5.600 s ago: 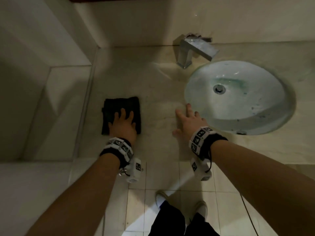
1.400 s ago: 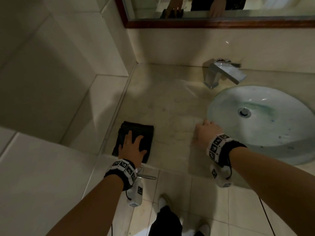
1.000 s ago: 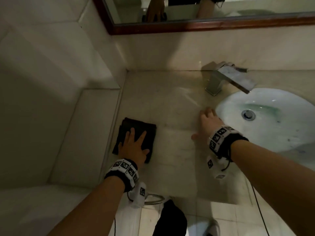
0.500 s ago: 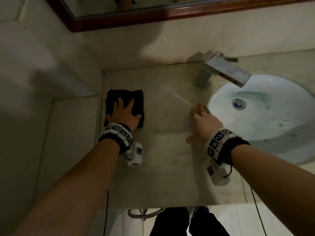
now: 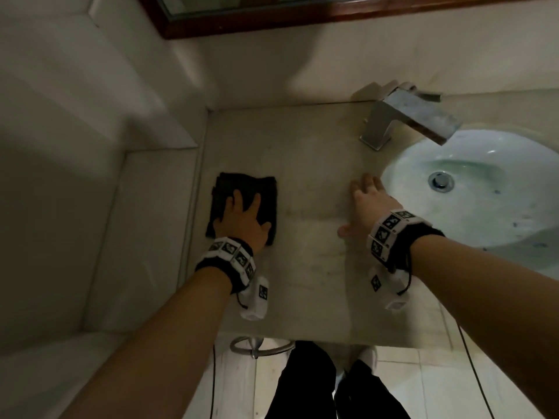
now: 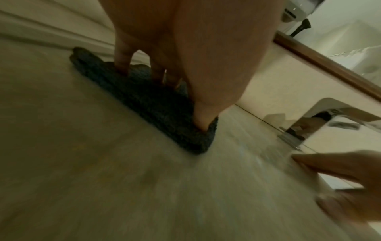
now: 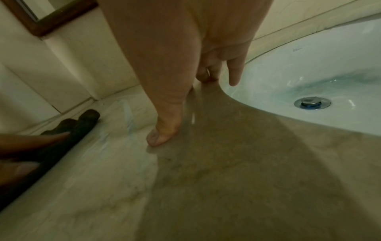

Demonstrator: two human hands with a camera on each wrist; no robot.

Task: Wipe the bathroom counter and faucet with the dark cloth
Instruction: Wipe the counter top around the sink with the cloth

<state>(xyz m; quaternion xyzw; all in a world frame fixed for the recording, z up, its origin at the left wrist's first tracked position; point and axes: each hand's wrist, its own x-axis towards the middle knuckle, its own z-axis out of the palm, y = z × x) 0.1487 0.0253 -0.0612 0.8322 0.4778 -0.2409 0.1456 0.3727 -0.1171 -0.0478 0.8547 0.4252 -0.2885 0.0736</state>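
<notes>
A folded dark cloth [image 5: 266, 192] lies flat on the beige marble counter [image 5: 308, 164] near its left wall. My left hand [image 5: 242, 219] presses flat on the cloth with straight spread fingers; the left wrist view shows the fingertips [image 6: 123, 65] digging into the dark cloth [image 6: 144, 101]. My right hand [image 5: 366, 204] rests flat on bare counter just left of the basin, fingers straight, thumb [image 7: 163, 132] down on the stone. The square chrome faucet [image 5: 402, 119] stands at the back, right of both hands, its spout over the basin.
A white oval sink [image 5: 496, 219] with a metal drain [image 5: 441, 181] fills the right side. A wood-framed mirror [image 5: 332, 13] hangs above the backsplash. A tiled wall ledge [image 5: 127, 207] borders the counter's left. A metal ring [image 5: 260, 347] hangs below the front edge.
Over the past second my left hand pushed the cloth from the front edge toward the back along the left wall, then drew it slightly back. My right hand stayed planted beside the basin.
</notes>
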